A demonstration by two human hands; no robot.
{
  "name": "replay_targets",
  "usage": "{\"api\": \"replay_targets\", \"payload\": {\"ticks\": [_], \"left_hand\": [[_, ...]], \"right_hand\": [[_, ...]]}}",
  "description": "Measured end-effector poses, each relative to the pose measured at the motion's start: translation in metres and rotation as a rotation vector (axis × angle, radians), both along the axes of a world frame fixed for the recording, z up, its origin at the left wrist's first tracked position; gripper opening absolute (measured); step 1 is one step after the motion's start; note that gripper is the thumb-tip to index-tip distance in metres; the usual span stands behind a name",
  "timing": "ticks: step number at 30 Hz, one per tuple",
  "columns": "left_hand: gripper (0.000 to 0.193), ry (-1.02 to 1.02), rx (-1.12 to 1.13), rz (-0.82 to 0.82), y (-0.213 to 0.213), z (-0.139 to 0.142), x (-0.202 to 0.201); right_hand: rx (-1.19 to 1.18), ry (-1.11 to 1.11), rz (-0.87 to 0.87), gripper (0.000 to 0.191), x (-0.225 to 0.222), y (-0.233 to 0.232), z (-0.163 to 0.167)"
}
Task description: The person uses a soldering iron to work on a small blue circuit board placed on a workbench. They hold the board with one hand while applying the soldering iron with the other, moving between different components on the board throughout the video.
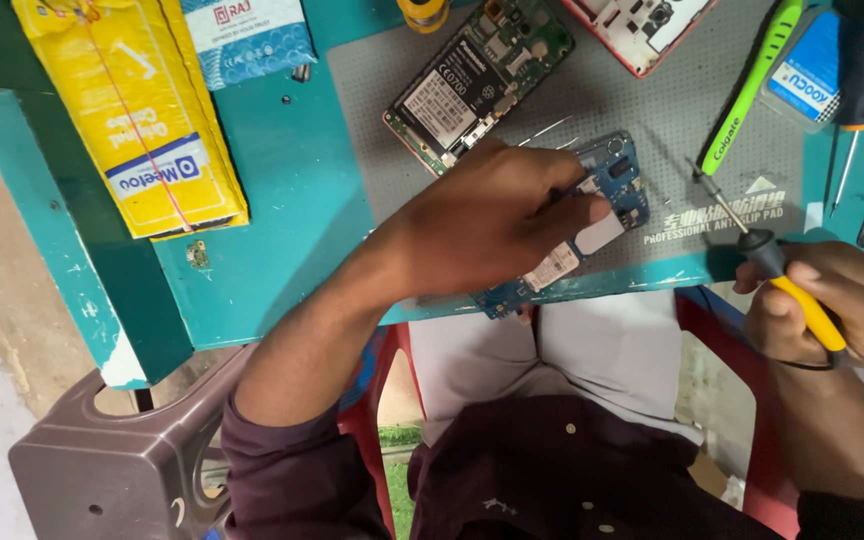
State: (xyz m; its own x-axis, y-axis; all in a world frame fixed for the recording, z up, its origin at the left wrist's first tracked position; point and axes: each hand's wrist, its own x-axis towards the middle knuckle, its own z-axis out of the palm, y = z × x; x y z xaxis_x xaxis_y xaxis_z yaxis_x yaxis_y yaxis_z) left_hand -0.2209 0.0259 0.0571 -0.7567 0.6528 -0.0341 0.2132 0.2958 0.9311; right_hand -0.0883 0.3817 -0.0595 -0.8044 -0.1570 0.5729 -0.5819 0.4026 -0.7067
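So the left hand [497,225] is sitting right on top of a blue circuit board [607,200], fingers curled down and pinching what looks like thin metal tweezers, the tips poking out toward 1 o'clock from the knuckles. Can't really tell how tight the pinch is since the hand is covering most of it. The board is lying flat on the near edge of a grey anti-slip mat [642,110], with its lower end hanging a bit over the mat's front edge at about 7 o'clock.

The right hand [832,305] is hovering off the bench edge at 4 o'clock from the board, fingers wrapped closed around a soldering iron [767,255] with a yellow handle. Its tip is pointing up toward 11 o'clock, near the board but not touching it.

Around them: an opened phone [477,80] with its insides showing is lying at 11 o'clock from the board, another red-framed phone body [642,30] is sitting at 12, and a green toothbrush [752,90] is resting at 2 o'clock beside a screwdriver [862,70] with an orange and dark handle. A yellow packet [137,110] is lying way over at 9 o'clock on the teal bench [282,220].
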Motion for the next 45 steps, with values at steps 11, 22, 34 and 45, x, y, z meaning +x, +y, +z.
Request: {"api": "replay_targets", "payload": {"ticks": [11, 22, 34, 45], "left_hand": [[0.044, -0.114, -0.009, 0.028, 0.005, -0.014, -0.003], [0.044, -0.010, -0.010, 0.019, 0.006, -0.020, -0.001], [0.038, -0.192, -0.013, 0.028, 0.007, -0.006, -0.002], [0.043, 0.165, 0.075, 0.110, 0.011, -0.036, 0.008]], "right_hand": [[0.163, -0.043, 0.445, 0.026, -0.029, 0.016, 0.023], [0.086, 0.057, 0.244, 0.021, -0.017, 0.002, 0.008], [0.100, 0.036, 0.257, 0.026, -0.016, 0.004, 0.005], [0.154, 0.013, 0.128, 0.030, -0.002, 0.008, -0.003]]}}
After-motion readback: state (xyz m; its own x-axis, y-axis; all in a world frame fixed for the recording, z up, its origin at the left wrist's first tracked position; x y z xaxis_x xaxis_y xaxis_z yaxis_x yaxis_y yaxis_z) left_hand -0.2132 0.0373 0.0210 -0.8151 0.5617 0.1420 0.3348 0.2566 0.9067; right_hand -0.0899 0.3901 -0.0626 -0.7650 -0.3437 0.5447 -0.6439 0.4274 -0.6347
